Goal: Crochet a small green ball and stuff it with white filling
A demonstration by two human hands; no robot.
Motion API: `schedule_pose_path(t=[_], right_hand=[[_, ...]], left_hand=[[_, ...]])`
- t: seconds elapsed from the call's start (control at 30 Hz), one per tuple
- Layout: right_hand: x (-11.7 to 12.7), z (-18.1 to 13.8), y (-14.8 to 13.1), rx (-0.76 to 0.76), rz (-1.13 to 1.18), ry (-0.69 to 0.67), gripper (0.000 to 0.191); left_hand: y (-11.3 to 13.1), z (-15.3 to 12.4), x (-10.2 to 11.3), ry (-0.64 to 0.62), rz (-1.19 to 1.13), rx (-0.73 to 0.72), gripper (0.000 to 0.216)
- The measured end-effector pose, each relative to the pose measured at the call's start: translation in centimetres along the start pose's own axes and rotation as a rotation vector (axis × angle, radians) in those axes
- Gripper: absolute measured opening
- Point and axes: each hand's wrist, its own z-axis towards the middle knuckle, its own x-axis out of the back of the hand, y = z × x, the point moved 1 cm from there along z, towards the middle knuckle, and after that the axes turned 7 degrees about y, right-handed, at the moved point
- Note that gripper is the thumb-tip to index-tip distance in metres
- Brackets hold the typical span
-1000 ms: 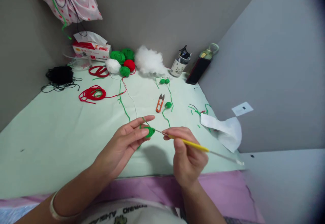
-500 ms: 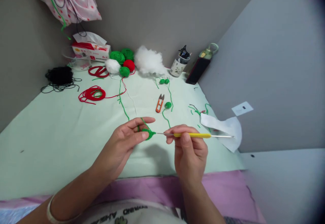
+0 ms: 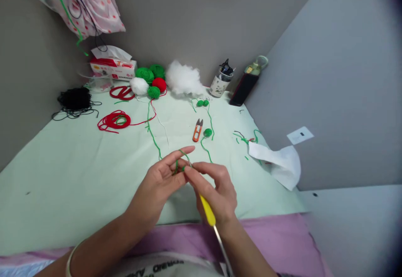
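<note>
My left hand (image 3: 154, 188) pinches a small green crocheted piece (image 3: 183, 169), mostly hidden now by my fingers. Green yarn (image 3: 184, 153) runs over the raised index finger of that hand and around another finger. In my right hand (image 3: 219, 195) is a double-ended crochet hook (image 3: 207, 211) with a yellow handle, its rear metal end slanting down toward my body. The fingertips of both hands meet at the green piece, where the hook's front end is partly covered. Beyond them lie orange thread snips (image 3: 197, 130) and a small green crocheted ball (image 3: 207, 132) with a yarn tail.
Behind are yarn balls (image 3: 145, 75), white stuffing (image 3: 184, 78), red-handled scissors (image 3: 122, 93), a tissue box (image 3: 113, 68), a pen cup (image 3: 220, 83) and a dark bottle (image 3: 245, 86). Black yarn (image 3: 74, 99) and a red yarn coil (image 3: 114, 120) lie left; white paper (image 3: 284, 164) lies right.
My right hand has moved left against my left fingertips. The hook has swung from nearly level to steeply slanted, its rear end now pointing toward me. The green piece is more covered.
</note>
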Motion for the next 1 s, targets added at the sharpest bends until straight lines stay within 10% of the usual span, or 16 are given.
schedule_pose_path(t=[0.17, 0.3, 0.67, 1.0], right_hand=[[0.6, 0.7, 0.2, -0.153, 0.24, 0.112, 0.03], [0.2, 1.1, 0.0, -0.497, 0.584, 0.181, 0.021], [-0.2, 1.7, 0.7, -0.847, 0.823, 0.153, 0.022], [1.0, 1.0, -0.7, -0.423, 0.387, 0.01, 0.025]], left_hand=[[0.6, 0.4, 0.3, -0.05, -0.126, 0.174, 0.037], [0.7, 0.2, 0.4, -0.028, -0.052, 0.064, 0.029], [0.4, -0.2, 0.4, -0.014, 0.16, -0.041, 0.024], [0.6, -0.6, 0.8, 0.062, 0.354, -0.177, 0.026]])
